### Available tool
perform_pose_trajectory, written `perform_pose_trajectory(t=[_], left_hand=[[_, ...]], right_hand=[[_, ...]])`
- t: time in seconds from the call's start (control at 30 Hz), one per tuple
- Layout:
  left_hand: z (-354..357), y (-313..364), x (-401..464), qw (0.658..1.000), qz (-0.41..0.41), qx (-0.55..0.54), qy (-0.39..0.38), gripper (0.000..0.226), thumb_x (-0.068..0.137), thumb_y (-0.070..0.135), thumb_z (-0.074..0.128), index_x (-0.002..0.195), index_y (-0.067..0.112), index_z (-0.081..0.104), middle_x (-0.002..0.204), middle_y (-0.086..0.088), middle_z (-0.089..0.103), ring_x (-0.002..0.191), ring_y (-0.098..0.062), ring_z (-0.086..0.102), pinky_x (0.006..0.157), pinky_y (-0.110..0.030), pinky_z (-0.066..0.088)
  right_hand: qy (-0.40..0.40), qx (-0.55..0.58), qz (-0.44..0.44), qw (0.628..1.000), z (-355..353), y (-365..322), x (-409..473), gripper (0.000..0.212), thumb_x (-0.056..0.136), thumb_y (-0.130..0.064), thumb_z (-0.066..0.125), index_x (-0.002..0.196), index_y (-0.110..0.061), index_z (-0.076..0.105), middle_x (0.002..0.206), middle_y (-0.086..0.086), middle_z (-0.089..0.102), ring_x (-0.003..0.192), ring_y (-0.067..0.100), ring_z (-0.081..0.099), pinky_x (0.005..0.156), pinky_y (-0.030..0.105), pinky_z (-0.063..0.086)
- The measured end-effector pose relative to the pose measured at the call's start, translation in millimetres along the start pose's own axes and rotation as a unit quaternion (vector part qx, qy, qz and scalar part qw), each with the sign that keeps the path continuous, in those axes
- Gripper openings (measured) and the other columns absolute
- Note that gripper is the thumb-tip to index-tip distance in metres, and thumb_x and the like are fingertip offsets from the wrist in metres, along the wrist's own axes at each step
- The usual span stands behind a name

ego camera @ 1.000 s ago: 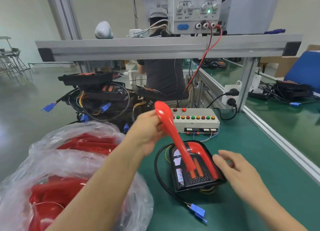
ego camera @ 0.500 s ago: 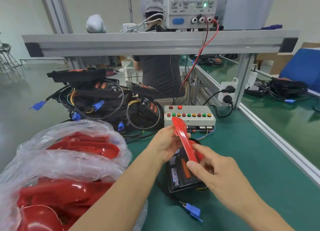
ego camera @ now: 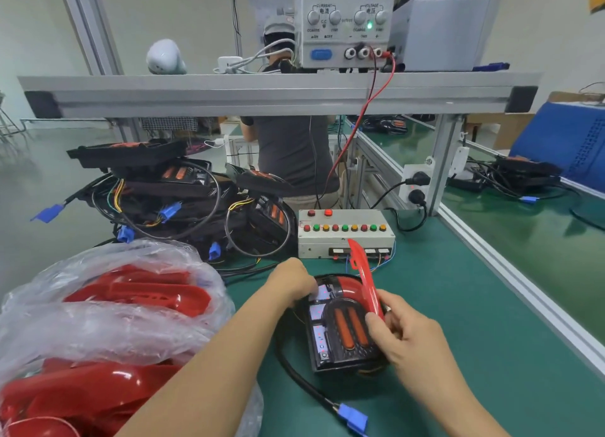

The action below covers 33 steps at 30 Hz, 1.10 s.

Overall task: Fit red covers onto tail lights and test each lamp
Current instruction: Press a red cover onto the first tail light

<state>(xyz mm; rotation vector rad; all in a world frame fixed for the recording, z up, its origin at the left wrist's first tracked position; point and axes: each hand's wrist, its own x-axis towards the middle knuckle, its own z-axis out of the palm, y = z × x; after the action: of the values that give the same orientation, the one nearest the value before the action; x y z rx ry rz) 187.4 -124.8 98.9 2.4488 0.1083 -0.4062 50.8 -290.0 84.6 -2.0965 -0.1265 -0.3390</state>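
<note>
Your right hand (ego camera: 409,335) fingers pinch the glossy red cover (ego camera: 365,274), edge-on, at the lamp's (ego camera: 343,328) 2 o'clock. Left hand (ego camera: 291,281) fingers curl on the lamp's 10 o'clock corner; black housing, two orange strips.

A green-topped workbench (ego camera: 458,305) edged in aluminium rail runs across the foreground, with a second green bench (ego camera: 523,227) beyond the rail to the right. An aluminium shelf beam (ego camera: 262,93) spans overhead on grey posts, carrying a power supply (ego camera: 343,24) with a lit green lamp. Behind are pale walls (ego camera: 163,11) and a glossy grey floor (ego camera: 39,191) in even light.
</note>
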Motion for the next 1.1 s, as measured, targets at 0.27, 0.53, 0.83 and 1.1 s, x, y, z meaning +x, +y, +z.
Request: perform_pose_trajectory(t=[0.27,0.53,0.83,1.1], left_hand=[[15.8,13.0,-5.6,0.906,-0.079,-0.414,-0.03,0.025,0.086,-0.003,0.042,0.063,0.007,0.041,0.061,-0.012,0.046,0.051,-0.024,0.046,0.058,-0.029,0.041],[15.3,8.2,-14.4,0.771,-0.061,-0.63,-0.065,0.029,0.092,0.023,0.058,0.103,-0.001,0.067,0.097,-0.022,0.07,0.086,-0.032,0.067,0.081,-0.042,0.055],[18.7,6.4,-12.2,0.755,-0.059,-0.648,-0.083,0.04,0.094,0.042,0.055,0.103,0.005,0.069,0.09,-0.018,0.073,0.072,-0.028,0.071,0.064,-0.038,0.056],[23.1,4.1,-11.6,0.758,-0.026,-0.644,-0.104,0.037,0.091,0.041,0.059,0.103,0.008,0.069,0.093,-0.017,0.074,0.075,-0.028,0.072,0.071,-0.039,0.057]], right_hand=[[0.006,-0.062,-0.014,0.998,-4.3,-4.1,-6.9,0.031,0.091,-0.029,0.059,0.112,-0.052,0.055,0.065,-0.013,0.06,0.058,0.006,0.051,0.056,0.016,0.041],[0.054,-0.349,-0.217,0.91,13.7,-25.5,-14.7,0.062,0.04,-0.033,0.096,0.095,-0.009,0.078,0.061,-0.004,0.07,0.044,0.01,0.061,0.033,0.02,0.041],[0.059,-0.426,-0.172,0.886,23.7,-11.3,-5.5,0.062,0.039,-0.033,0.097,0.092,-0.007,0.079,0.05,0.002,0.061,0.036,0.014,0.055,0.027,0.019,0.033],[0.051,-0.453,-0.181,0.871,40.1,-12.5,-2.8,0.059,0.049,-0.035,0.093,0.096,-0.002,0.077,0.048,0.003,0.059,0.034,0.012,0.054,0.028,0.018,0.034]])
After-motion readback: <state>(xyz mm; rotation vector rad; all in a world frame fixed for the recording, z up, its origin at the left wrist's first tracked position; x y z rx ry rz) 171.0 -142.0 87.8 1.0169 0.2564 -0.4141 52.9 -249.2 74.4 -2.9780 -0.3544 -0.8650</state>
